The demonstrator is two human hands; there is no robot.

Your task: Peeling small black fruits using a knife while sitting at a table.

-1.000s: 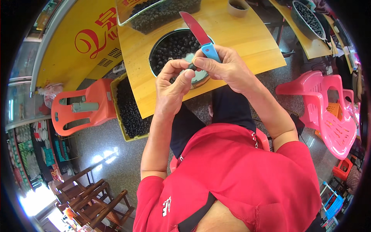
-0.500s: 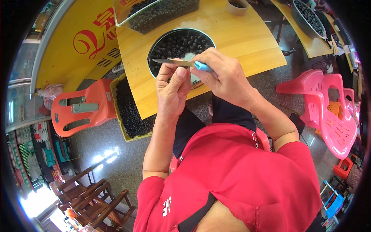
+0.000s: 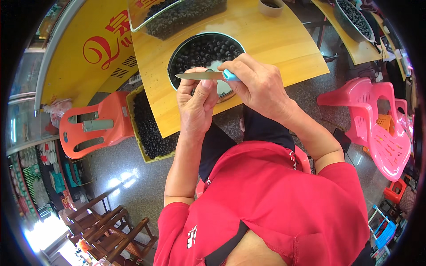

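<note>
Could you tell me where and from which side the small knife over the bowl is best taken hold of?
Take the knife by its blue handle, coming from the person's right. The bare blade lies roughly level and points left, over the round bowl of dark fruits, with the left hand pinching something small against it. The right hand already wraps the handle, the only safe part.

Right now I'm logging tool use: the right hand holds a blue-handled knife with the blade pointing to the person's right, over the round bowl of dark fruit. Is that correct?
Not quite. In the head view the right hand does hold the blue-handled knife over the round bowl of dark fruit, but the blade points to the person's left, across the fingertips of the left hand.
</note>
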